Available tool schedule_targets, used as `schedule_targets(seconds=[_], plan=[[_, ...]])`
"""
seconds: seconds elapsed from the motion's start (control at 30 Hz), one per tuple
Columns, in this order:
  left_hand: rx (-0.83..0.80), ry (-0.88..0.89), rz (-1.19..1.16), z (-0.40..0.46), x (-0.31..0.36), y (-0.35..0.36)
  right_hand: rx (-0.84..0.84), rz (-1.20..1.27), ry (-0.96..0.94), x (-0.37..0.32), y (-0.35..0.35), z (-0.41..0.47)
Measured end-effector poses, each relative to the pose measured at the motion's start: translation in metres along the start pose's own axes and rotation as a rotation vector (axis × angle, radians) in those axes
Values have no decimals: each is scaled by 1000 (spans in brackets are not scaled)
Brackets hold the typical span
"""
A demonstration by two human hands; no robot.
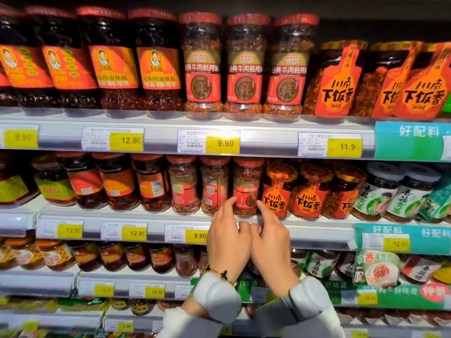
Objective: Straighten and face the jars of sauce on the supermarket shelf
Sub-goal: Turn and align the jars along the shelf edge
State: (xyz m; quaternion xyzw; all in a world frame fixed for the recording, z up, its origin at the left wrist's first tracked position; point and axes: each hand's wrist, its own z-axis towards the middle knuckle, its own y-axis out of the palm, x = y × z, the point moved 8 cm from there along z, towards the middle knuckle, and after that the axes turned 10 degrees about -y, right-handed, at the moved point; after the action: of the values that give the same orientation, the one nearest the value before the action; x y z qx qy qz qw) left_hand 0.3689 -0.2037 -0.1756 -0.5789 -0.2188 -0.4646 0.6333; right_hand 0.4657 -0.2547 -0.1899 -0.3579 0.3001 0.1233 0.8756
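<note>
On the second shelf stand three red-capped chili sauce jars. The right one (247, 185) shows part of its front label. The middle one (214, 186) shows its barcode side, and the left one (184, 185) is also turned away. My left hand (228, 236) and my right hand (271, 237) are raised side by side at the base of the right jar. One fingertip of each hand touches its lower edge on either side. The other fingers are curled, and neither hand is closed around the jar.
The top shelf carries tall jars in neat rows, three (244, 64) with front labels out. Orange-labelled jars (278, 191) stand right beside the touched jar, white-capped ones (380, 191) further right. Yellow price tags (222, 142) line the shelf rails (151, 140). More jars fill the lower shelves.
</note>
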Motion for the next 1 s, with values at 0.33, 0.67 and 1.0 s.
schedule_targets(seconds=[0.33, 0.67, 1.0], plan=[[-33, -66, -57, 2, -10, 8, 81, 130, 115, 9, 8, -12], [127, -39, -51, 2, -5, -6, 94, 194, 59, 5, 10, -5], [-26, -6, -108, 11, 1, -1, 293, 598, 151, -3, 16, -9]])
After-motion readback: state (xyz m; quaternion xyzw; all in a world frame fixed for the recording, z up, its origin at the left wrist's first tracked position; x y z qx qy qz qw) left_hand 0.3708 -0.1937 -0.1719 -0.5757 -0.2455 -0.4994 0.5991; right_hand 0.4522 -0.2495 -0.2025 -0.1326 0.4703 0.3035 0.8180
